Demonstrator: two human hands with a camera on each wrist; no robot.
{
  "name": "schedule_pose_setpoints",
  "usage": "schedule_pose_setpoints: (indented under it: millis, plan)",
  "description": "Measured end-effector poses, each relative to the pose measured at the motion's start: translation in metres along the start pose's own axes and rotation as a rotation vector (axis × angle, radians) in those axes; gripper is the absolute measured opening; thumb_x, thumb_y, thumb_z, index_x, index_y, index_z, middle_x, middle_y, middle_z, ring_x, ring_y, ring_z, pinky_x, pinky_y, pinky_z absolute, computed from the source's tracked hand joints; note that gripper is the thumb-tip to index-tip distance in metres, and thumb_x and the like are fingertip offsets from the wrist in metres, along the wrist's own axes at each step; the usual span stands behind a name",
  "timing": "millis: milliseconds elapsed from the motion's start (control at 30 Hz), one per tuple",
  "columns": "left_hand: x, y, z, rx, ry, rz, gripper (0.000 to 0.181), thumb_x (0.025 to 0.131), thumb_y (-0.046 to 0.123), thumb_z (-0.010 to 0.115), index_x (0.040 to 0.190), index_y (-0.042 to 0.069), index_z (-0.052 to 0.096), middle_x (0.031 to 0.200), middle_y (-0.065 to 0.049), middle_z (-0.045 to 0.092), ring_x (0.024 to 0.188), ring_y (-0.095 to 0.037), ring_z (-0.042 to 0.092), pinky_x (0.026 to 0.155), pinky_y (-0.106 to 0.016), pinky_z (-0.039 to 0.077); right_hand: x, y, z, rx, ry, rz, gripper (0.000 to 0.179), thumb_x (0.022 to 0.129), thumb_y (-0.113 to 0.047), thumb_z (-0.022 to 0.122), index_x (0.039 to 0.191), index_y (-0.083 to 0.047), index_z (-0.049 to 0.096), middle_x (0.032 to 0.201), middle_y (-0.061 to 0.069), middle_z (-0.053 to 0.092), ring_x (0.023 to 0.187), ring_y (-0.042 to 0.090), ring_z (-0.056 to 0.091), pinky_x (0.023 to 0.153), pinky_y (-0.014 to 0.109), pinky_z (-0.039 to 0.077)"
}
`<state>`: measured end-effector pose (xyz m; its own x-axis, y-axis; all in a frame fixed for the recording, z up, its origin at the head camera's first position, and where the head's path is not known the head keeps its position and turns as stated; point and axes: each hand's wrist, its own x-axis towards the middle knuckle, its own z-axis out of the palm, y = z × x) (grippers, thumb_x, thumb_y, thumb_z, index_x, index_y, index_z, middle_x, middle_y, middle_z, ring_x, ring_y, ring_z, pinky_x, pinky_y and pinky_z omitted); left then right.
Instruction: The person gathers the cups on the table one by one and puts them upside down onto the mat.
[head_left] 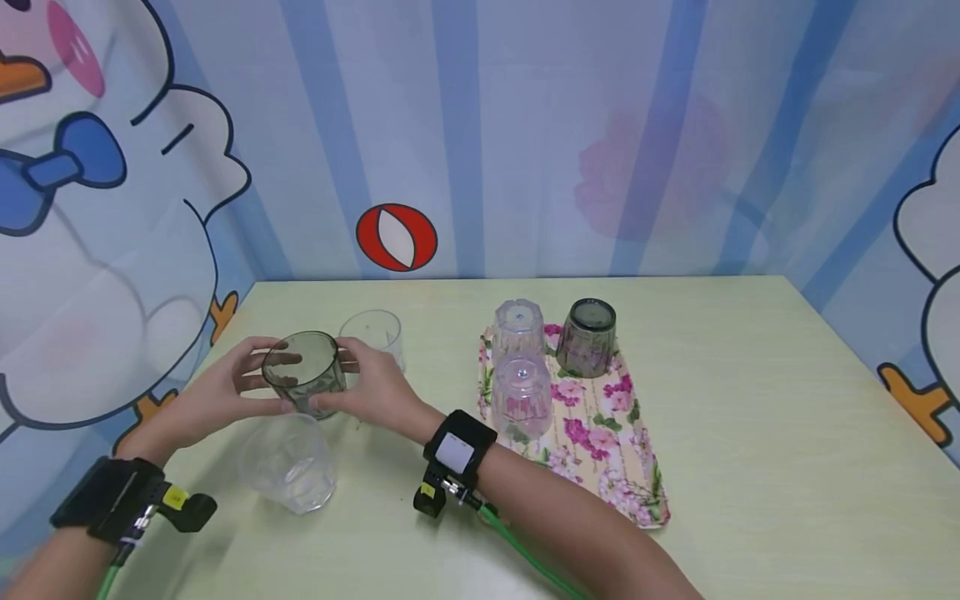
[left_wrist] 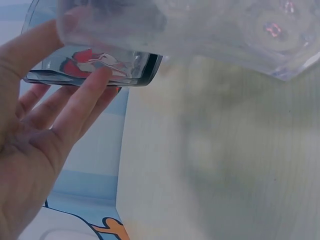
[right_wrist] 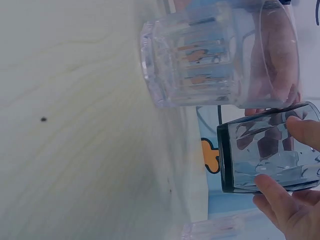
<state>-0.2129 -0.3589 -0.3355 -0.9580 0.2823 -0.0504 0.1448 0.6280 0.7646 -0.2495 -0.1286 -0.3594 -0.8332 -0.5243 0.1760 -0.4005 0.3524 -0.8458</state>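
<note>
Glass of dark tint (head_left: 306, 372) is grasped by left hand (head_left: 213, 396) and right hand (head_left: 378, 387) above the worktop (head_left: 750, 433). Careless lowering could knock the near clear glass (head_left: 291, 467), which stands close.

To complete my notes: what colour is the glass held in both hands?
The held glass is transparent smoky grey, best seen in the head view.

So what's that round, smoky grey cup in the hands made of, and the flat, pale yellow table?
The round, smoky grey cup looks like smooth, shiny glass: it's see-through with a thick base, though plastic could look similar. The flat, pale yellow table may be wood or laminate, fairly matt, because faint grain lines show.
</note>
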Motion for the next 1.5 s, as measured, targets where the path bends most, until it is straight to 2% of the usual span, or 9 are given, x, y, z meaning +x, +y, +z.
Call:
schedule_pose_setpoints:
  millis: [100, 200, 300, 367, 600, 833, 1333, 1400, 1500]
  plan:
    - [-0.001, 0.004, -0.002, 0.007, 0.008, 0.005, 0.080, 0.084, 0.023, 0.073, 0.146, 0.011, 0.024, 0.144, -0.016, 0.041, 0.129, -0.041, 0.048, 0.093, -0.047, 0.056, 0.000, -0.003, -0.003, 0.004, 0.003, -0.013, 0.076, 0.076, -0.028, 0.081, 0.140, -0.014, 0.044, 0.137, 0.003, 0.058, 0.122, 0.017, 0.061, 0.098, 0.027, 0.054]
    - [-0.001, 0.008, -0.004, 0.008, 0.022, 0.008, 0.079, 0.084, 0.024, 0.074, 0.145, 0.014, 0.025, 0.142, -0.012, 0.042, 0.121, -0.013, 0.056, 0.091, -0.040, 0.057, 0.000, -0.007, -0.008, 0.006, 0.005, -0.030, 0.075, 0.076, -0.027, 0.081, 0.140, -0.015, 0.044, 0.137, 0.003, 0.058, 0.121, 0.017, 0.061, 0.098, 0.029, 0.054]
    - [-0.002, 0.013, -0.006, 0.000, 0.032, 0.015, 0.077, 0.084, 0.024, 0.074, 0.144, 0.017, 0.026, 0.141, -0.011, 0.042, 0.108, 0.013, 0.051, 0.088, -0.033, 0.059, -0.001, -0.012, -0.012, 0.006, 0.007, -0.050, 0.074, 0.076, -0.026, 0.081, 0.139, -0.014, 0.045, 0.136, 0.004, 0.059, 0.121, 0.018, 0.061, 0.098, 0.029, 0.054]
    - [-0.003, 0.016, -0.006, -0.003, 0.036, 0.020, 0.077, 0.084, 0.024, 0.073, 0.144, 0.017, 0.026, 0.140, -0.010, 0.042, 0.105, 0.018, 0.049, 0.087, -0.032, 0.059, -0.001, -0.014, -0.015, 0.004, 0.008, -0.058, 0.073, 0.076, -0.026, 0.081, 0.139, -0.014, 0.045, 0.135, 0.004, 0.060, 0.121, 0.018, 0.062, 0.097, 0.026, 0.054]
    - [-0.006, 0.024, -0.007, 0.028, 0.055, 0.026, 0.077, 0.084, 0.025, 0.073, 0.144, 0.013, 0.026, 0.141, -0.012, 0.044, 0.107, 0.017, 0.048, 0.087, -0.034, 0.059, -0.003, -0.019, -0.021, -0.006, 0.008, -0.051, 0.075, 0.075, -0.028, 0.081, 0.140, -0.015, 0.045, 0.134, 0.003, 0.060, 0.120, 0.016, 0.062, 0.093, 0.017, 0.053]
    - [-0.008, 0.031, -0.005, 0.043, 0.081, 0.080, 0.074, 0.084, 0.021, 0.073, 0.143, 0.015, 0.030, 0.138, -0.008, 0.047, 0.108, 0.018, 0.048, 0.087, -0.021, 0.056, -0.009, -0.025, -0.030, -0.018, 0.001, -0.076, 0.076, 0.075, -0.031, 0.081, 0.140, -0.016, 0.045, 0.134, 0.003, 0.060, 0.119, 0.016, 0.063, 0.091, 0.018, 0.054]
    - [-0.013, 0.058, 0.000, 0.041, 0.125, 0.093, 0.076, 0.083, 0.021, 0.074, 0.146, 0.017, 0.031, 0.136, -0.001, 0.049, 0.107, 0.017, 0.050, 0.084, -0.020, 0.058, -0.024, -0.039, -0.054, -0.016, 0.008, -0.091, 0.074, 0.074, -0.033, 0.082, 0.138, -0.018, 0.048, 0.131, 0.000, 0.060, 0.116, 0.013, 0.063, 0.092, 0.020, 0.054]
    - [-0.014, 0.063, 0.002, 0.042, 0.135, 0.099, 0.076, 0.083, 0.020, 0.075, 0.145, 0.017, 0.031, 0.137, -0.004, 0.050, 0.108, 0.013, 0.051, 0.084, -0.020, 0.058, -0.026, -0.041, -0.058, -0.009, 0.010, -0.103, 0.073, 0.074, -0.032, 0.082, 0.137, -0.019, 0.049, 0.130, 0.000, 0.061, 0.116, 0.013, 0.064, 0.091, 0.020, 0.054]
    - [-0.016, 0.070, 0.006, 0.050, 0.153, 0.099, 0.077, 0.083, 0.021, 0.075, 0.146, 0.019, 0.031, 0.139, -0.009, 0.049, 0.114, -0.002, 0.056, 0.082, -0.019, 0.058, -0.030, -0.043, -0.065, 0.001, 0.010, -0.117, 0.071, 0.074, -0.031, 0.082, 0.136, -0.020, 0.050, 0.129, -0.001, 0.062, 0.115, 0.013, 0.065, 0.090, 0.019, 0.054]
